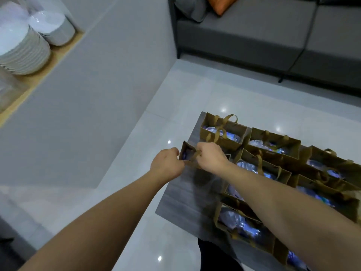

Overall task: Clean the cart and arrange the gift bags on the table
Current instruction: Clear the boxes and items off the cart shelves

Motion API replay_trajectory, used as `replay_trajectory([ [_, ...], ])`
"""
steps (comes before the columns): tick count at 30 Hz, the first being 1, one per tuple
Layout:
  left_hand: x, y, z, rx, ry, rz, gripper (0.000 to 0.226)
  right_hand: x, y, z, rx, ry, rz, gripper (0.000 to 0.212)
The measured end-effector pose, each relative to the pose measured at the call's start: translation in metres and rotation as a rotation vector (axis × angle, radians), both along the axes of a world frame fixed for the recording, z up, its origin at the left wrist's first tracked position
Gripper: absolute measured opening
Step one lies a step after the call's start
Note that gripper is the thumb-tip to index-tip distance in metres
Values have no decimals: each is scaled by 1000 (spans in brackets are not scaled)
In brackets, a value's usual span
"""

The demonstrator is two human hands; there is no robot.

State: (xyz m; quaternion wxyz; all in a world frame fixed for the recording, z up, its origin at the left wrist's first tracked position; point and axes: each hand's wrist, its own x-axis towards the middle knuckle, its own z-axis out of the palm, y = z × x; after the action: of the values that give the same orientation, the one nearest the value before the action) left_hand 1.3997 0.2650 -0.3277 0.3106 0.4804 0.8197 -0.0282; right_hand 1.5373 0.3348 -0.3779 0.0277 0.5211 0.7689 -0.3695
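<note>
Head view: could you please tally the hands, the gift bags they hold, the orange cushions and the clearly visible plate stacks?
hands: 2, left hand and right hand
held gift bag: 1
orange cushion: 1
plate stacks: 2, large plate stack and small plate stack
total: 6

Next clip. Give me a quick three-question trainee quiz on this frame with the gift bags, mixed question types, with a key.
1. True or false: both hands are on the same gift bag.
2. Multiple choice: what stands on the ledge at upper left? A) folded towels B) stacked white plates C) bottles
3. Short answer: which side of the table has bare surface, the person's left or right?

Key:
1. True. The left hand grips the bag's rim and the right hand grips its handle.
2. B, the stacked white plates.
3. The left; the other gift bags crowd the right.
</note>
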Motion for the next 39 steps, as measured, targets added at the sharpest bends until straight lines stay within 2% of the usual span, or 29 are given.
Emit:
replay_trajectory([
  [5,-1,18,-26,-61,-41,-35,44,10,21,-29,-25,-50,-86,15],
  [9,-4,29,-38,-99,-47,-87,47,19,25,-44,-34,-82,-125,7],
  [16,-5,43,-26,-96,-51,-230,38,20,24,-26,32,-124,-229,7],
  [21,4,60,17,36,-87,-411,32,41,5,23,120,-239,-318,47],
  [24,14,63,41,166,-118,-528,28,56,-26,59,174,-269,-444,62],
  [30,56,33,100,335,-215,-814,29,84,-114,129,265,-309,-737,66],
  [35,146,-20,158,445,-312,-1065,34,140,-207,173,350,-343,-1020,68],
  [39,240,-94,188,482,-274,-1353,34,206,-308,191,369,-378,-1221,67],
])
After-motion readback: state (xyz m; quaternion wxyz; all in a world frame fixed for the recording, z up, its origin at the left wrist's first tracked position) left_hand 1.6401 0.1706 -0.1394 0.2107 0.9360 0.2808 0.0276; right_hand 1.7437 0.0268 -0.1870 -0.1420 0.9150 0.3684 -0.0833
